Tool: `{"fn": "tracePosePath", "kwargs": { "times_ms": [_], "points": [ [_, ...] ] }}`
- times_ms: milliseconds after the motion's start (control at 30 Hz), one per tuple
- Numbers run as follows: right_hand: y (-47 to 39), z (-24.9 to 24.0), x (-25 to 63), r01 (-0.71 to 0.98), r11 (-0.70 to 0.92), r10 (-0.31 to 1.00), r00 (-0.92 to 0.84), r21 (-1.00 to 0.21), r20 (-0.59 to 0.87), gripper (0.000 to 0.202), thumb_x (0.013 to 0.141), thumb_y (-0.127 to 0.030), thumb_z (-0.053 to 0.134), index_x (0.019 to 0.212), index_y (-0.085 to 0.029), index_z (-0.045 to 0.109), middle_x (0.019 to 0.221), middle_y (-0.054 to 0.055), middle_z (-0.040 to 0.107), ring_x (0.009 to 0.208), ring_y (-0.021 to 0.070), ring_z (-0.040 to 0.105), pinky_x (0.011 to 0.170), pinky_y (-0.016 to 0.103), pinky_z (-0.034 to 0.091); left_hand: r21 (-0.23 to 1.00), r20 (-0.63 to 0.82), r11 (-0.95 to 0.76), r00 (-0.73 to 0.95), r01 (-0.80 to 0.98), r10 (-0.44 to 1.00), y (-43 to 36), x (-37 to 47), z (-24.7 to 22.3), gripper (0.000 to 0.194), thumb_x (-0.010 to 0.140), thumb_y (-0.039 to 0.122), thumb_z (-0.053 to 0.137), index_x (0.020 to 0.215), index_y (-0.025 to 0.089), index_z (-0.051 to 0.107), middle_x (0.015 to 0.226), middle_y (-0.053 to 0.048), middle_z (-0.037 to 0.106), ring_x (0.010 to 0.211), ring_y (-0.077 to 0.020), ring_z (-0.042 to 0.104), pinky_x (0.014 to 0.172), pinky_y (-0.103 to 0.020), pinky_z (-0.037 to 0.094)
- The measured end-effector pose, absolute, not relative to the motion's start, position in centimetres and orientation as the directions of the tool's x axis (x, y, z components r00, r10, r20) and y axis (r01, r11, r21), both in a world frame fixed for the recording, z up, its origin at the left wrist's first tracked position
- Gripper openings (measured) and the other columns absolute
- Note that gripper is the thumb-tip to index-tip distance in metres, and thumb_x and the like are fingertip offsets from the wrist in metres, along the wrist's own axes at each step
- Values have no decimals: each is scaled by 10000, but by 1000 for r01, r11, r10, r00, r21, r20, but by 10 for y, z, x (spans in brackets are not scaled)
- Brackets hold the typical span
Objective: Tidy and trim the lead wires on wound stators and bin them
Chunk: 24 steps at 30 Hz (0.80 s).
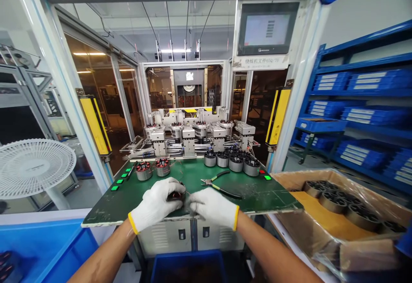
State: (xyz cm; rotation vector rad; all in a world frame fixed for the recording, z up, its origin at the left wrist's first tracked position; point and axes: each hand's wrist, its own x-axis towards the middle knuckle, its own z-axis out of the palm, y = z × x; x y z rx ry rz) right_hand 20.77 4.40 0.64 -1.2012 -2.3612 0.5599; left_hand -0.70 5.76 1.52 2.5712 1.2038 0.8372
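My left hand [162, 199], in a white glove with a yellow cuff, is wrapped round a motor stator [176, 195] near the front edge of the green worktop [106, 206]. Dark parts and reddish copper windings show between its fingers; the glove hides the rest. Just to the right is my gloved right hand [212, 206], its fingers bent together beside the stator. Whatever its fingertips pinch is too small to make out. Behind that hand lies a pair of green-handled cutting pliers [222, 184], jaws pointing left. Two wound stators [143, 170] stand at the back left.
Several dark-topped stators [236, 163] stand at the back right, before the winding machine's fixtures [189, 139]. Yellow safety bars [95, 124] flank the opening. A carton [325, 244] of stator cores is at right, a blue bin [48, 248] and white fan [37, 167] at left.
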Motion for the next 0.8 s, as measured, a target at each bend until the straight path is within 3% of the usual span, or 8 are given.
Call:
{"fn": "tracePosePath", "kwargs": {
  "times_ms": [100,167,267,367,433,567,700,800],
  "points": [
    [47,34,223,723,425,902,-287,-545,323,314,891,-247,396,1057,-187,655,855,11,698,663,124,597,647,235,424,253,585,-679,450,689,675,56,-9,-11,426,733,247,665,1153,265,595,1164,-41,629,1063,-232,563,892,-367,450],
    [43,48,221,755,460,867,-269,-467,419,336,927,-373,393,1096,-209,633,900,21,696,754,144,622,691,250,435,165,672,-682,425,712,607,59,-8,-28,440,737,288,683,1163,230,588,1153,-78,637,1057,-263,563,898,-416,443],
    [32,56,204,811,564,778,-460,-155,427,337,877,-476,490,1066,-233,626,870,37,692,807,206,636,679,287,436,93,723,-699,435,709,537,64,-5,-42,390,776,315,658,1146,210,590,1109,-94,652,1004,-259,588,864,-422,453],
    [28,52,192,848,508,793,-529,152,302,184,858,-279,483,939,-209,633,784,70,676,723,246,637,596,307,416,91,740,-709,430,699,518,67,-6,-40,367,785,333,657,1131,222,603,1099,-84,660,996,-250,595,863,-410,463],
    [30,44,191,846,475,825,-524,241,214,172,817,-175,473,865,-194,637,750,85,669,707,260,641,564,298,397,131,734,-708,413,694,540,67,-6,-34,317,788,358,660,1075,226,632,1073,-70,674,982,-238,602,855,-392,475],
    [36,20,196,806,561,805,-584,187,100,184,821,-175,473,822,-162,656,733,85,675,686,239,651,532,275,355,209,656,-660,397,722,642,68,-4,-23,187,776,357,674,914,232,675,969,-36,701,907,-218,623,797,-364,499],
    [36,-4,199,825,565,791,-545,11,277,256,866,-306,464,847,-183,688,762,56,696,699,206,650,521,264,319,155,608,-637,435,755,664,71,-2,-17,187,758,325,679,927,245,681,979,-37,702,897,-217,633,788,-358,513],
    [34,-12,197,843,533,807,-483,-68,340,226,825,-334,519,789,-208,703,730,38,703,653,196,643,498,259,298,66,578,-651,502,757,643,75,-4,-7,338,720,343,692,1043,252,661,1070,-72,677,990,-255,613,861,-408,490]
  ]
}}
